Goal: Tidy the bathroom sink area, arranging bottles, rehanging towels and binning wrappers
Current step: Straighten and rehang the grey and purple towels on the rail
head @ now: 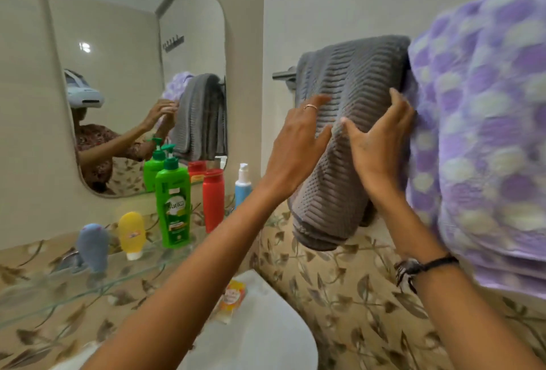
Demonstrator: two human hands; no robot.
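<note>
Towels hang side by side on the rail (284,74): purple towel (484,121) at right, grey towel (351,79) touching it at left. Both hands lie flat on the grey one, left hand (298,145) and right hand (381,145) with fingers spread, gripping nothing. Bottles, green bottle (173,207) tallest, stand on the glass shelf (59,287).

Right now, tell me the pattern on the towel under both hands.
Plain grey towel with ribbed zigzag weave, head view.

At your nine o'clock, the green pump bottle (173,202) reads "Vatika" on its label; print on the other bottles is too blurred for you to read.
</note>
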